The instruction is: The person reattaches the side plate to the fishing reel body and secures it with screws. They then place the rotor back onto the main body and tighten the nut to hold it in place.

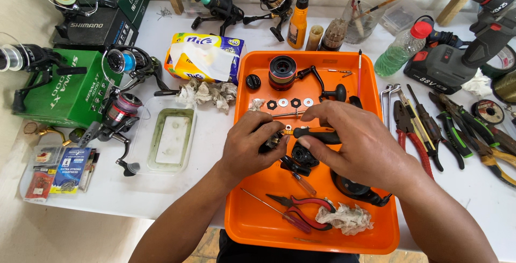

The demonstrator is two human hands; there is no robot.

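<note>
Working over an orange tray [379, 150], the left hand [252, 147] closes its fingers around a small dark reel part [270, 142], while the right hand [352, 144] clamps on a screwdriver with an orange and black handle [314, 134], whose tip meets that part near the tray's middle.

Inside the tray, toward its far edge, lie a black and red spool [282, 72], a round black knob cap [253, 82] and a crank handle [328, 88]. A row of small washers and nuts [289, 102] sits just this side of the spool. Under the hands rests a black reel body [305, 155]. At the tray's near edge lie red-handled pliers [306, 212] beside a crumpled rag [344, 219].

Left of the tray stands a clear plastic tub [166, 139] holding a greenish film of liquid; beyond it sits a yellow tissue pack [204, 58] with wadded tissues [207, 93]. Farther left, spinning reels [123, 88] rest by a green box [67, 88]. Behind the tray stand an orange oil bottle [297, 23] and a clear jar [365, 15] holding brushes. Right of the tray lie pliers and cutters [446, 131], a bottle of green liquid [400, 50] and a cordless drill [467, 53].
</note>
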